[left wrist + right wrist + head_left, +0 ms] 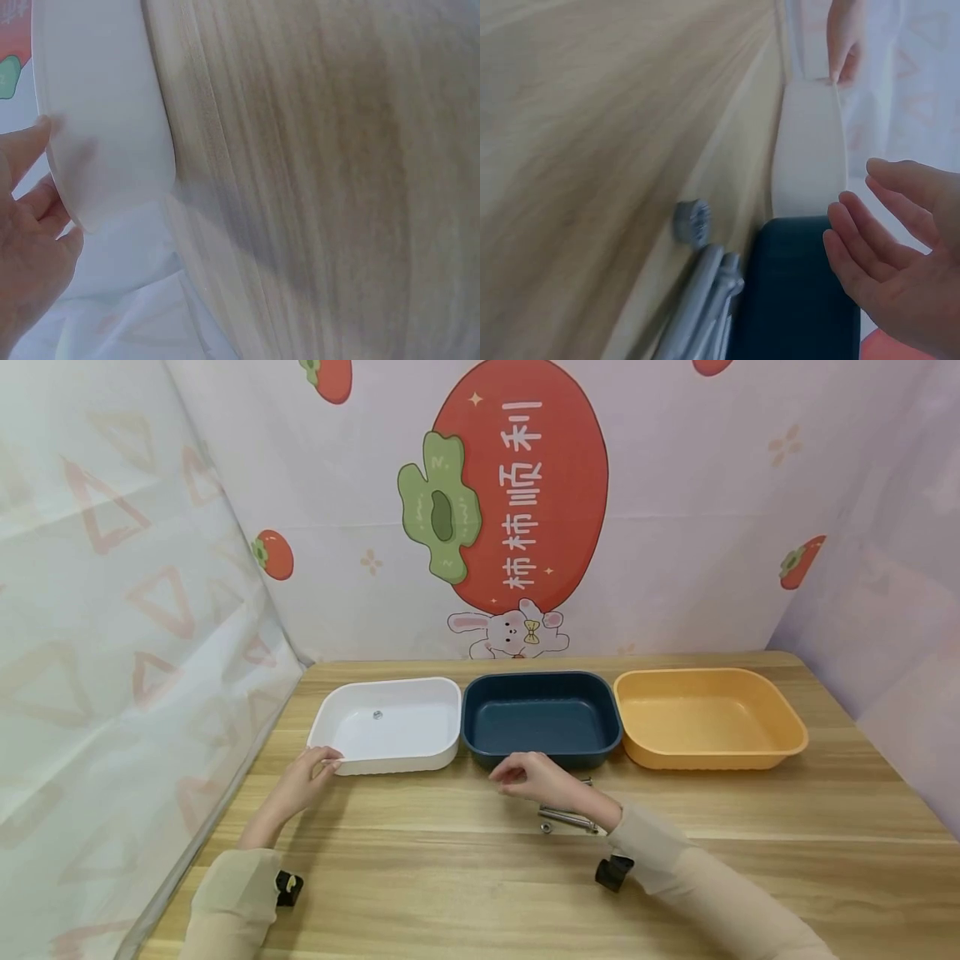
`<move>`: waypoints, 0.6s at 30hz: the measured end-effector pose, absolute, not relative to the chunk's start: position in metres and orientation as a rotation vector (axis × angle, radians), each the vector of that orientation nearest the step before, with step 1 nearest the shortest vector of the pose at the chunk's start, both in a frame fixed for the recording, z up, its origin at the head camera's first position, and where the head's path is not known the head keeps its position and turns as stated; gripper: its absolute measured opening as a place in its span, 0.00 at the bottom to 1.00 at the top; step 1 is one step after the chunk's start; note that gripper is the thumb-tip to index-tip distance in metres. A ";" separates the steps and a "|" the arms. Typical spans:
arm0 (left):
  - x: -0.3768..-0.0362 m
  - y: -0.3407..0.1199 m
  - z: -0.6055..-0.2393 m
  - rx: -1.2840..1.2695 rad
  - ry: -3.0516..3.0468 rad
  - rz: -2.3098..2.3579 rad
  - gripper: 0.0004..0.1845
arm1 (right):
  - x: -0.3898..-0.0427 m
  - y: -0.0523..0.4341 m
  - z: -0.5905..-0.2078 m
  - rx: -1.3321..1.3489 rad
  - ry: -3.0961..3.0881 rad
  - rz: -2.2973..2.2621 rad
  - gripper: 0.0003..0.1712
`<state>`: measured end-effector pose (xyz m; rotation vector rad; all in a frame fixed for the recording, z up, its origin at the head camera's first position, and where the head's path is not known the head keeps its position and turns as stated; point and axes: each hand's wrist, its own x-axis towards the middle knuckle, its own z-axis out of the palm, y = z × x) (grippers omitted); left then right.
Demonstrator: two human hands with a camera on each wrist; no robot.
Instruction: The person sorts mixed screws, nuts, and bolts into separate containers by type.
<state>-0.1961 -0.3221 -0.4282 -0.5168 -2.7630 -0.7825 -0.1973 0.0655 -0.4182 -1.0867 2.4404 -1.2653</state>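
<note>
We see the left hand [302, 787] pinching the near left corner of the white tray [397, 766], left of centre, perhaps to steady it; a small metal piece [378, 715] lies inside. The right hand [546, 781], by the front of the blue tray [542, 722] at centre, holds nothing, its fingers loosely bent and apart from the thumb. Bolts [567, 819] and a nut [546, 828] lie just below, seemingly left within easy reach. The orange tray [712, 761] completes the row at right, perhaps lined up to keep things separate.
</note>
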 end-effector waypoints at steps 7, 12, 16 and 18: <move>-0.195 -0.321 -0.427 -0.518 -2.761 -0.792 0.04 | -0.190 0.085 -0.427 -1.087 2.446 -1.213 0.10; -0.194 -0.320 -0.428 -0.532 -2.751 -0.766 0.05 | -0.185 0.094 -0.431 -1.105 2.441 -1.179 0.10; -0.194 -0.320 -0.428 -0.525 -2.755 -0.777 0.05 | -0.182 0.100 -0.433 -1.112 2.435 -1.170 0.09; -0.194 -0.320 -0.428 -0.522 -2.758 -0.782 0.05 | -0.181 0.102 -0.434 -1.109 2.436 -1.166 0.09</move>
